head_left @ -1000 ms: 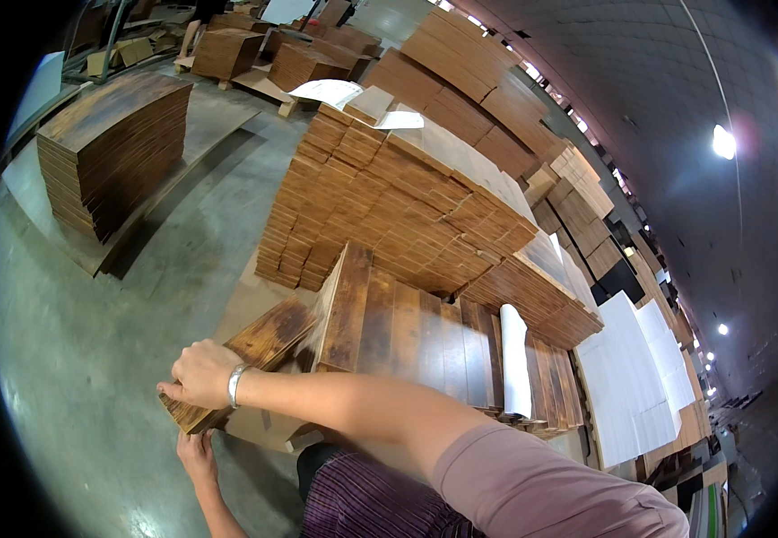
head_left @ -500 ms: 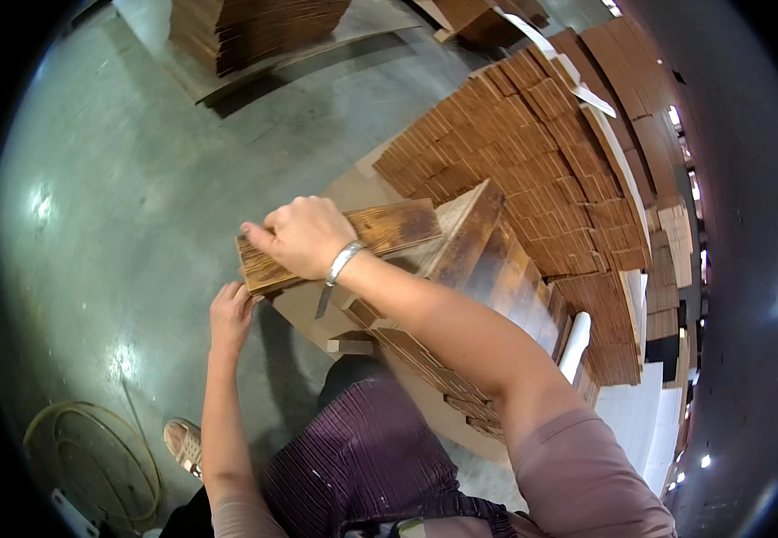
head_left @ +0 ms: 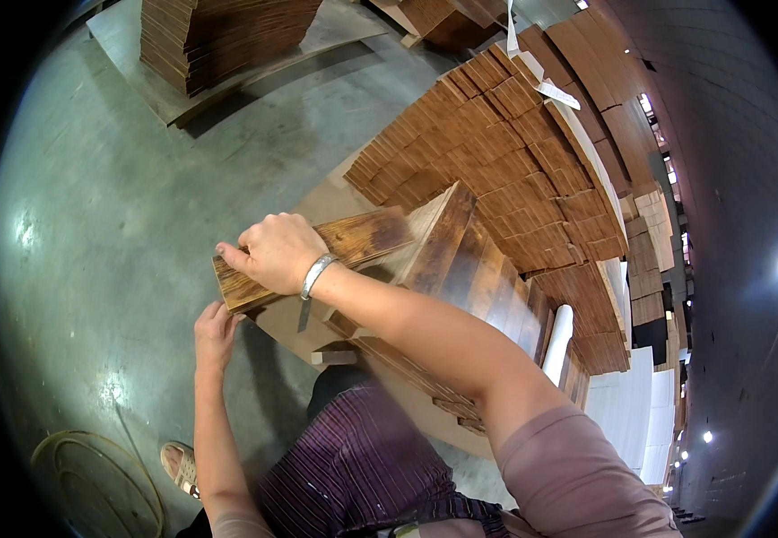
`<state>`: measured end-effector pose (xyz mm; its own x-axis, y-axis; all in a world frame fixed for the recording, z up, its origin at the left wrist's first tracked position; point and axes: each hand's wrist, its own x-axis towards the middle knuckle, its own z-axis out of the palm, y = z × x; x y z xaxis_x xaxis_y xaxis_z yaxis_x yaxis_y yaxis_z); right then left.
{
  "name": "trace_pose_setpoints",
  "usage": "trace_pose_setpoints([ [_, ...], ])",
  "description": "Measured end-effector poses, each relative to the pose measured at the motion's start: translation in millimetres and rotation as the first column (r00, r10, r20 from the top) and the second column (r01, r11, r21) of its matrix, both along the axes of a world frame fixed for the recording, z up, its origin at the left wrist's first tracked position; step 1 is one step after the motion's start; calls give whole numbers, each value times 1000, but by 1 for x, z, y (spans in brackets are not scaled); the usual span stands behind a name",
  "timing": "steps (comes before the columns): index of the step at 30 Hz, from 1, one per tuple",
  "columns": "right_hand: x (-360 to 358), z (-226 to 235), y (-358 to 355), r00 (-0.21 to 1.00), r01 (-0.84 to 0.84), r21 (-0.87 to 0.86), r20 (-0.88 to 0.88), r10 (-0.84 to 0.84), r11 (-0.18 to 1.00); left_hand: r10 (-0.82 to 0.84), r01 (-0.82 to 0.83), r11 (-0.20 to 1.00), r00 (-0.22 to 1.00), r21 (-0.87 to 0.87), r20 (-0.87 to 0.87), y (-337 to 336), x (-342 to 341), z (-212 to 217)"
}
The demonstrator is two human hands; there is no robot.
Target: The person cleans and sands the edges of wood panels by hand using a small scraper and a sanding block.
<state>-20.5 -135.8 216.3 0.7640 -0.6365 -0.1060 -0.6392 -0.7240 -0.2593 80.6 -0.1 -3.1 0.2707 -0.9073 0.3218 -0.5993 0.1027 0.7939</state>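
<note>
A short brown wooden plank (head_left: 366, 235) with dark scorched-looking grain is held out in front of me, tilted. My right hand (head_left: 277, 254) lies over its near-left part, thumb out along the end and fingers curled over the top; a silver bracelet circles the wrist. Below that wrist juts a thin flat grey strip (head_left: 304, 314), and what it belongs to is hidden. At the plank's lower left corner my left hand (head_left: 216, 334) pinches the edge with bent fingers. Close behind the plank's right end is a stack of stained floorboards (head_left: 478, 269).
A tall stack of brown planks (head_left: 496, 143) rises beyond the boards. A white roll (head_left: 557, 345) lies on the right. Another stack (head_left: 227, 40) stands on a flat base at far left. A small wooden block (head_left: 333, 357) is near my leg, and a coiled hose (head_left: 93, 484) lies lower left.
The surroundings have shifted leftward in the view. Both hands, with the plank, appear slightly farther left and lower; their grip on it looks the same.
</note>
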Motion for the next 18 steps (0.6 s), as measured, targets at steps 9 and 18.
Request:
trace_pose_setpoints([
  [9,18,-1,3,997,-50,-132,53,57,990,73,-74,996,997,-58,-7,7,11,-6],
  [18,5,-6,0,1000,-22,-54,15,23,998,353,-356,934,919,16,-174,39,-84,-18],
])
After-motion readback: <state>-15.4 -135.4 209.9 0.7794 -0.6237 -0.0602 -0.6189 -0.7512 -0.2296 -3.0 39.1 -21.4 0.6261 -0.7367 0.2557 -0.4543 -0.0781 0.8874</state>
